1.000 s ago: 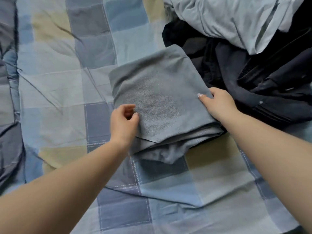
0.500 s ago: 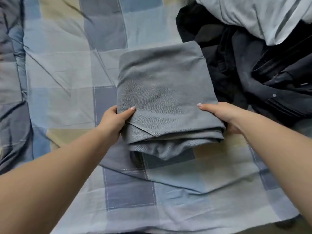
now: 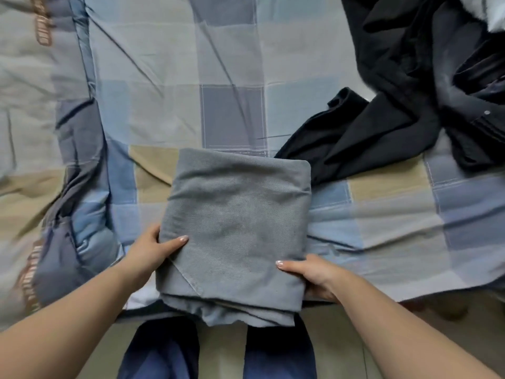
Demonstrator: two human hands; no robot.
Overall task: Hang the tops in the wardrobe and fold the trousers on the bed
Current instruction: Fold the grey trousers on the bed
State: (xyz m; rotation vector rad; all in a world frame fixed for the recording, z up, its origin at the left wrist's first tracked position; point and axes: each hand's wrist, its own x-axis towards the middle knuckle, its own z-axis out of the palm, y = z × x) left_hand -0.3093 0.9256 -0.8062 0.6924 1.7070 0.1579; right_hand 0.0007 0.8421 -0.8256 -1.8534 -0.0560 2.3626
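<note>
Now folded grey trousers (image 3: 235,231) lifted nearer bed edge (image 3: 382,294), both hands gripping

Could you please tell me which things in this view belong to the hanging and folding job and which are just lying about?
Part of the job:
- folded grey trousers, gripped by the left hand and right hand
- dark clothes pile, unsorted
- pale garment, at the top right corner

Just there:
- checked bedcover
- floor
</note>
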